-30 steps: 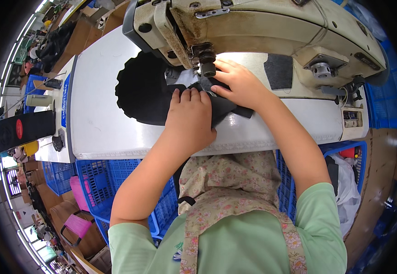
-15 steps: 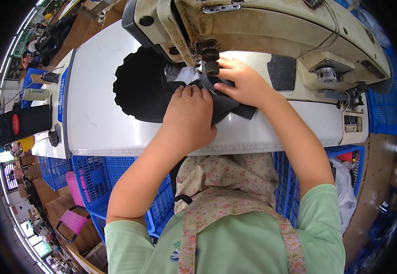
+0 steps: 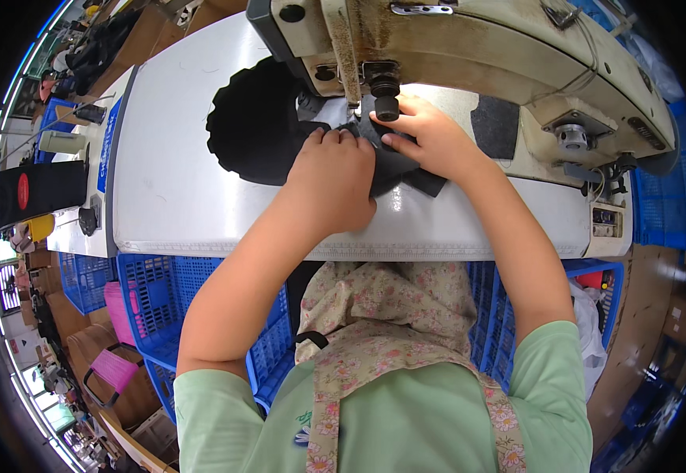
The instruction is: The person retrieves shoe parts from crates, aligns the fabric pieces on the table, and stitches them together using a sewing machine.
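Observation:
Under the head of a beige sewing machine (image 3: pixel 485 47) lies a black fabric piece (image 3: pixel 252 126) with a scalloped far-left edge. My left hand (image 3: pixel 333 177) is closed on its near part, fingertips together and bent over a fold just before the presser foot (image 3: pixel 354 110). To the right of the needle area, my right hand (image 3: pixel 430 138) rests on the fabric with thumb and forefinger apart. The forefinger is very near the foot. Beneath the right wrist a dark strip (image 3: pixel 424 182) sticks out. The machine head and my fingers partly hide the stitching spot.
A separate dark fabric patch (image 3: pixel 494 128) lies on the machine bed, right of my right hand. The white table (image 3: pixel 177 189) has a ruler strip along its front edge. Blue plastic baskets (image 3: pixel 173 307) stand below it, and a white plastic bag (image 3: pixel 587 323) hangs at the lower right.
The black fabric piece and my left hand have moved slightly away from me, toward the machine head. My right hand has shifted a little right and away. The whole view has shifted slightly.

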{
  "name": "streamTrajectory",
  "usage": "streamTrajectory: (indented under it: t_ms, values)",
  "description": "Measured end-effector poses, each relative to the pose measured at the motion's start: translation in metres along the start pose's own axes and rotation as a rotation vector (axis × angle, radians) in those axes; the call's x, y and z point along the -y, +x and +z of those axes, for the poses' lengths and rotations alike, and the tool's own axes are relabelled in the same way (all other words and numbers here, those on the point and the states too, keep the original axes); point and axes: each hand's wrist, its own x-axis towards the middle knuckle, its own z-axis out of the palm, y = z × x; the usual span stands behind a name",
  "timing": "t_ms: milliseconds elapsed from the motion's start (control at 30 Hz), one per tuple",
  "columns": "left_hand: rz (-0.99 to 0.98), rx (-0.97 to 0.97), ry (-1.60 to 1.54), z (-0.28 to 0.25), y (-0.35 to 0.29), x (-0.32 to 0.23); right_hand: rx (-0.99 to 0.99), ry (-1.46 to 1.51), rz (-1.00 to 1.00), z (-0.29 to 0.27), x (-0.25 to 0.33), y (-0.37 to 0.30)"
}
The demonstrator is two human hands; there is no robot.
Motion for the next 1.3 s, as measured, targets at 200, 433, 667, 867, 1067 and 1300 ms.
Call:
streamTrajectory:
  t_ms: [200, 433, 667, 867, 1067, 1300]
  values:
    - [0.007, -0.012, -0.019, 0.002, 0.007, 0.015, -0.022, -0.058, 0.036, 0.004, 0.002, 0.003]
    - [0.04, -0.024, -0.007, 0.0, 0.01, 0.026, -0.11, -0.079, -0.009, 0.011, -0.001, 0.003]
    - [0.07, -0.128, 0.169, 0.011, -0.004, 0.003, 0.134, -0.087, 0.012, -0.012, 0.008, -0.007]
    - [0.069, -0.194, 0.141, 0.014, -0.002, 0.004, 0.075, -0.119, 0.005, -0.006, 0.012, -0.01]
    - [0.045, -0.184, 0.144, 0.014, 0.001, 0.009, 0.04, -0.139, 0.011, 0.001, 0.011, -0.007]
    - [0.046, -0.164, 0.111, 0.011, 0.01, 0.017, -0.013, -0.139, 0.014, 0.006, 0.004, -0.003]
